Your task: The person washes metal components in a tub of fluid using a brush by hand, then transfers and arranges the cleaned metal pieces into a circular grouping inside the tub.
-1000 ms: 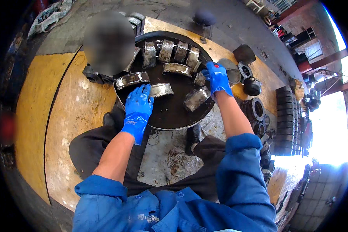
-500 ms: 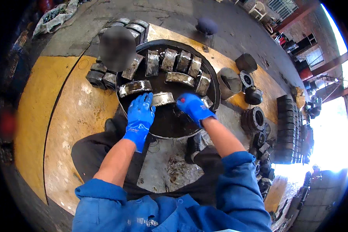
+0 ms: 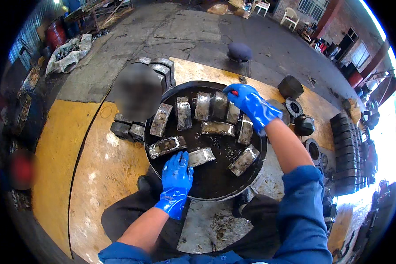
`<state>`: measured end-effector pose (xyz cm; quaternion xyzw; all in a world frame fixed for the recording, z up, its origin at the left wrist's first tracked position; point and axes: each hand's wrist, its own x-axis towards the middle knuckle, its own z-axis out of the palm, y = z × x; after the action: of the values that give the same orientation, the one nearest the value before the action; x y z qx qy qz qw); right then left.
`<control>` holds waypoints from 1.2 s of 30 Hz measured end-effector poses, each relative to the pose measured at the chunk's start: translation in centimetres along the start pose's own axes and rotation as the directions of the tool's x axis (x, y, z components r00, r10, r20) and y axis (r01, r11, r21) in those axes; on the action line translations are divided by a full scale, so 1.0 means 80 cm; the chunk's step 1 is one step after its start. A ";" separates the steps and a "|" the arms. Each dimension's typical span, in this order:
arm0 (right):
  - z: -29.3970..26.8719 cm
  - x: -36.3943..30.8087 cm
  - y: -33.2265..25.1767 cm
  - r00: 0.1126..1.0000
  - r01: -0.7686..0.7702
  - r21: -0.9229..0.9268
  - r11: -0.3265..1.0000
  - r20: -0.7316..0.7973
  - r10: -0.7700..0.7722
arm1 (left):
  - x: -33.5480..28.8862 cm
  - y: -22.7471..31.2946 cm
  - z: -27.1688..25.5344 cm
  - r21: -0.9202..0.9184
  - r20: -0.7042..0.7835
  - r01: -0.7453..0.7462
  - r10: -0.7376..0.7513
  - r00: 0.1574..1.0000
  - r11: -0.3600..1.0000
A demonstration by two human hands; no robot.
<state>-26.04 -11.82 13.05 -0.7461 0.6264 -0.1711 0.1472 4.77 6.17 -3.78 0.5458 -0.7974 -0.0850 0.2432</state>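
Observation:
A round, dark-rimmed metal pan (image 3: 206,199) holds dark liquid and several wet, curved metal blocks. My left hand (image 3: 177,175), in a blue glove, has its fingers stretched out beside a shiny curved block (image 3: 201,156). Its fingertips come close to a longer curved block (image 3: 167,147) at the pan's left. At the pan's far right rim, my right hand (image 3: 250,102), also gloved in blue, is closed around a small red thing (image 3: 234,93), mostly hidden by the fingers. Below it, at the right side of the pan, lies another curved block (image 3: 244,160), tilted.
More curved blocks are stacked beyond the pan (image 3: 163,68) and at its left (image 3: 121,130). A dark cylinder (image 3: 290,86) and a ring-shaped part (image 3: 293,106) stand on the board at the right. A tall stack of dark blocks (image 3: 344,154) is farther right. A dark round stool (image 3: 239,52) stands beyond.
My right hand has moved from the near right of the pan up to its far right rim, uncovering the block there. My left hand stays by the same blocks. The view has tilted upward.

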 end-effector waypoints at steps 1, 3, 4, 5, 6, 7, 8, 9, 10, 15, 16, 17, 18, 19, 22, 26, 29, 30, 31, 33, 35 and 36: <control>0.011 0.018 0.019 1.000 0.013 0.011 1.000 -0.013 -0.013 | 0.002 0.002 0.000 -0.002 0.018 0.004 -0.004 1.000 1.000; 0.040 0.056 0.058 0.998 0.042 0.036 0.998 -0.037 -0.041 | 0.001 0.002 0.004 0.008 -0.010 -0.012 0.012 1.000 1.000; 0.046 0.068 0.068 0.999 -0.038 0.072 0.997 0.004 0.038 | 0.001 0.002 0.004 0.008 -0.007 -0.014 0.014 1.000 1.000; 0.051 0.075 0.063 0.992 -0.118 0.105 0.987 0.054 0.113 | -0.002 0.002 0.003 0.007 -0.003 -0.010 0.010 1.000 1.000; 0.056 0.076 0.060 0.977 -0.201 0.132 0.971 0.106 0.188 | -0.003 0.001 0.003 0.010 0.003 -0.010 0.010 1.000 1.000; 0.060 0.069 0.060 0.982 -0.176 0.169 0.970 0.094 0.162 | -0.003 -0.001 0.004 0.010 0.009 -0.012 0.012 1.000 1.000; 0.063 0.064 0.052 0.989 -0.137 0.207 0.969 0.083 0.122 | -0.003 -0.004 0.001 0.017 0.006 -0.004 0.003 1.000 1.000; 0.060 0.054 0.040 0.993 -0.103 0.236 0.966 0.073 0.088 | -0.004 -0.005 0.001 0.021 0.009 -0.002 0.002 1.000 1.000; 0.057 0.041 0.030 0.992 -0.100 0.236 0.966 0.093 0.080 | -0.005 -0.007 0.001 0.024 0.013 0.000 0.000 1.000 1.000; 0.069 -0.013 -0.006 0.974 -0.046 0.116 0.992 0.226 0.018 | -0.006 -0.004 -0.005 0.050 -0.030 0.003 -0.001 1.000 0.999; 0.078 -0.021 0.008 0.972 -0.012 0.127 0.992 0.233 -0.018 | -0.003 0.002 0.002 0.006 -0.053 0.014 -0.014 0.999 1.000; 0.085 -0.026 0.023 0.969 0.023 0.139 0.990 0.241 -0.056 | 0.000 0.006 0.007 -0.012 -0.060 0.001 -0.001 0.998 1.000; 0.088 -0.029 0.015 0.969 0.055 0.080 0.995 0.235 -0.072 | 0.000 0.002 0.007 -0.016 -0.066 0.001 -0.002 0.998 1.000; 0.085 -0.034 0.011 0.970 0.043 0.097 0.994 0.233 -0.065 | -0.001 0.001 0.009 -0.020 -0.073 0.000 -0.001 0.997 1.000; 0.063 -0.048 -0.024 0.974 0.050 0.158 0.986 0.209 -0.083 | -0.007 -0.002 0.005 -0.009 -0.082 0.015 -0.015 0.997 1.000; 0.040 -0.109 -0.065 0.936 -0.016 0.256 0.966 0.345 -0.076 | -0.011 -0.005 0.005 -0.014 -0.096 0.020 -0.021 0.995 1.000; 0.072 -0.161 -0.069 0.899 -0.005 0.223 0.975 0.427 -0.093 | -0.010 -0.003 0.006 0.001 -0.062 0.019 -0.019 0.998 1.000; 0.076 -0.167 -0.066 0.910 -0.069 0.275 0.959 0.412 -0.052 | -0.012 -0.002 0.007 -0.003 -0.090 0.011 -0.011 0.996 1.000; 0.080 -0.172 -0.063 0.917 -0.131 0.327 0.936 0.398 -0.010 | -0.013 -0.002 0.008 -0.001 -0.079 0.018 -0.018 0.997 1.000; 0.070 -0.175 -0.070 0.922 -0.200 0.378 0.904 0.385 0.043 | -0.012 -0.002 0.008 0.002 -0.054 0.031 -0.031 0.998 1.000; 0.058 -0.181 -0.067 0.933 -0.202 0.373 0.906 0.353 0.062 | -0.011 -0.004 0.008 -0.008 -0.041 0.029 -0.030 0.999 1.000; 0.049 -0.185 -0.074 0.941 -0.196 0.294 0.935 0.325 0.095 | -0.010 -0.005 0.009 -0.005 -0.041 0.034 -0.034 0.999 0.999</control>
<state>-21.39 3.79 11.08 -0.6802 0.6138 -0.1420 0.3747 5.03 6.68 -4.80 0.5603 -0.7827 -0.0798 0.2591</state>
